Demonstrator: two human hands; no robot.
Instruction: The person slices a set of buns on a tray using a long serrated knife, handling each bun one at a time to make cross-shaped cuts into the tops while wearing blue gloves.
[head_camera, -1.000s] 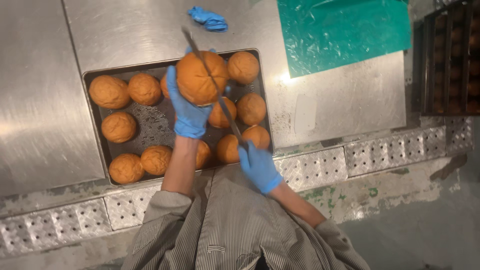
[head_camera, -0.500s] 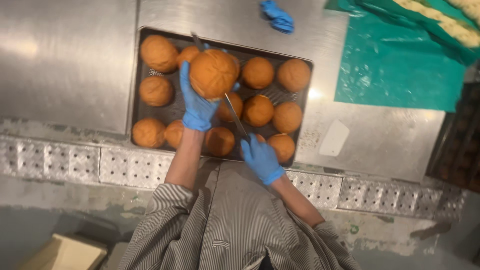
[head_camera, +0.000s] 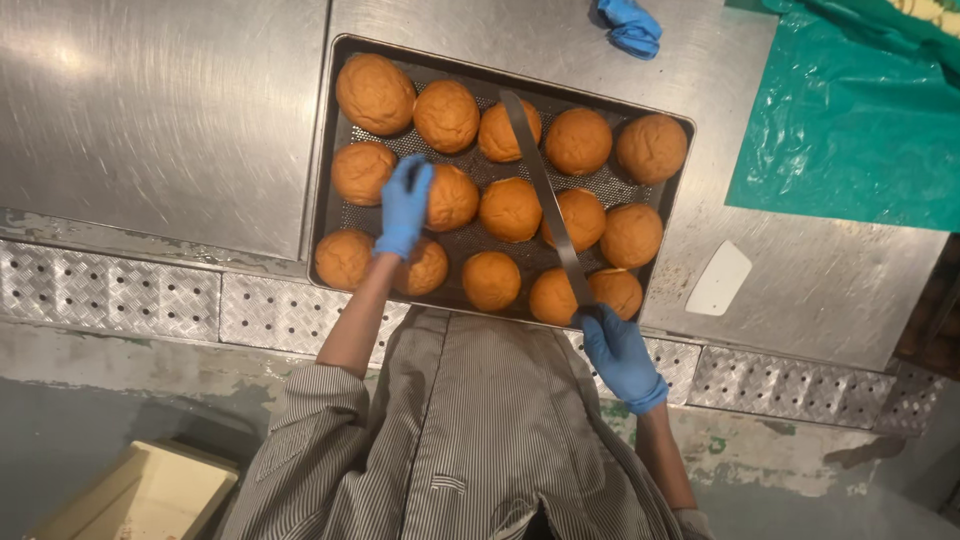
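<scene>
A dark perforated baking tray (head_camera: 325, 150) on a steel counter holds several round golden-brown buns in three rows. My left hand (head_camera: 405, 205), in a blue glove, lies over the tray's left side with its fingers against a middle-row bun (head_camera: 455, 198); another bun (head_camera: 425, 268) sits under the wrist. My right hand (head_camera: 620, 355), also gloved blue, is at the tray's near edge and grips the handle of a long knife (head_camera: 545, 190). The blade lies slanted across the buns, its tip toward the far row.
A crumpled blue glove (head_camera: 630, 25) lies on the counter (head_camera: 170, 110) beyond the tray. A green plastic sheet (head_camera: 850, 110) covers the far right. A white scraper (head_camera: 722, 278) lies right of the tray. A ribbed metal ledge (head_camera: 120, 300) runs along the counter's front. A yellowish box (head_camera: 150, 490) sits low left.
My left hand has lowered the bun it held up over the tray and now rests among the buns. The knife blade now lies flat across the tray.
</scene>
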